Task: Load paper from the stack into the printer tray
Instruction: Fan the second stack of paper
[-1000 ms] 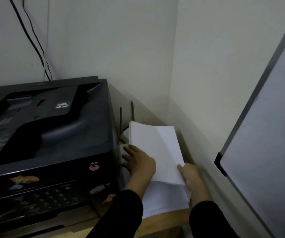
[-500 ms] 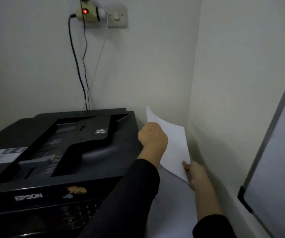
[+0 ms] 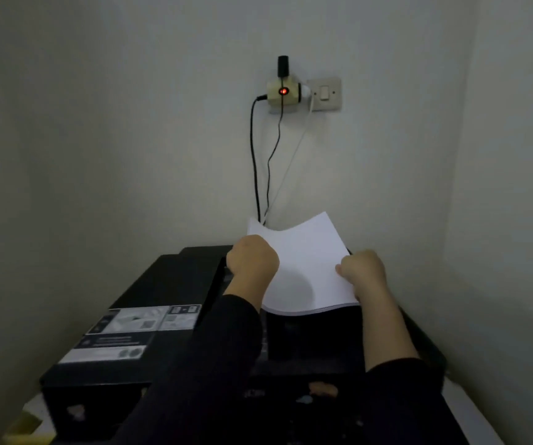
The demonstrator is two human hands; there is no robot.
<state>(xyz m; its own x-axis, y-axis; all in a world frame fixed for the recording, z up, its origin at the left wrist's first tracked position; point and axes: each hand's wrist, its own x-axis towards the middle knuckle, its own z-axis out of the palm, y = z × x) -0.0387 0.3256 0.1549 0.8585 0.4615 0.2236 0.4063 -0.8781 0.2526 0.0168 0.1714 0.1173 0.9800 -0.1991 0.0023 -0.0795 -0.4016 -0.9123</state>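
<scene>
A thin sheaf of white paper (image 3: 303, 268) hangs in the air above the top of the black printer (image 3: 162, 284). My left hand (image 3: 252, 263) grips its left edge and my right hand (image 3: 363, 271) grips its right edge. The sheets sag a little in the middle and their far corners point at the back wall. The printer's tray and the stack the paper came from are out of sight.
A wall socket with a lit adapter (image 3: 283, 91) and a switch plate (image 3: 324, 93) sit high on the back wall, and cables (image 3: 255, 168) hang down behind the printer. A side wall (image 3: 509, 220) stands close on the right. Printed labels (image 3: 137, 329) cover the printer's left top.
Both hands lifted the sheets off the stack beside the printer and carried them left and up, over the printer's top. The view swung left and upward, bringing the socket into sight.
</scene>
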